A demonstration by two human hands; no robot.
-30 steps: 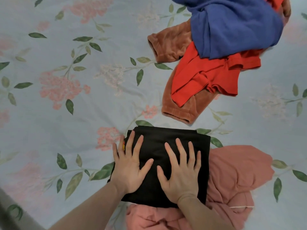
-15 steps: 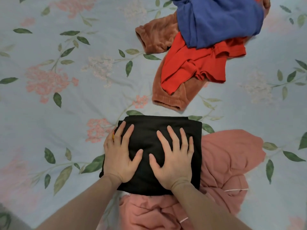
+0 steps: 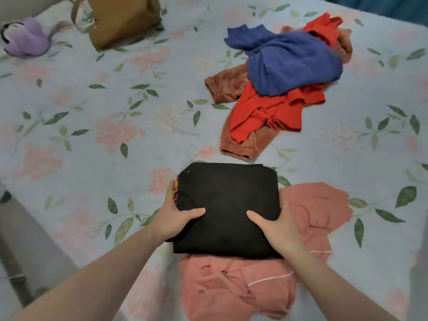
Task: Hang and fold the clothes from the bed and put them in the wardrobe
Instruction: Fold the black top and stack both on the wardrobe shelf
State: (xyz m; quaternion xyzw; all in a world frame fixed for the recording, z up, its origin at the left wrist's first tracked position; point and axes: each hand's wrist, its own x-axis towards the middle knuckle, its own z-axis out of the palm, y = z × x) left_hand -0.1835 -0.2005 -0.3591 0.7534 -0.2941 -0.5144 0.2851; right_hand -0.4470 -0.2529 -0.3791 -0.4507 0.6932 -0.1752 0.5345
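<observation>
A folded black garment (image 3: 228,200) lies near the front of the floral bed (image 3: 92,140), partly over a crumpled pink garment (image 3: 236,288). My left hand (image 3: 177,215) grips its left edge, thumb on top and fingers tucked under. My right hand (image 3: 279,228) grips its right edge the same way. Farther back lies a pile: a blue garment (image 3: 291,63) on top of a red garment (image 3: 268,112) and a brown fleecy garment (image 3: 228,86).
A brown bag (image 3: 122,19) stands at the back left of the bed, with a purple soft toy (image 3: 25,39) beside it. The bed's edge runs along the lower left. Something dark blue shows at the top right corner.
Both hands left the top of the black garment, where they pressed flat, and now grip its left and right sides. The view has tilted up, showing the bag and toy.
</observation>
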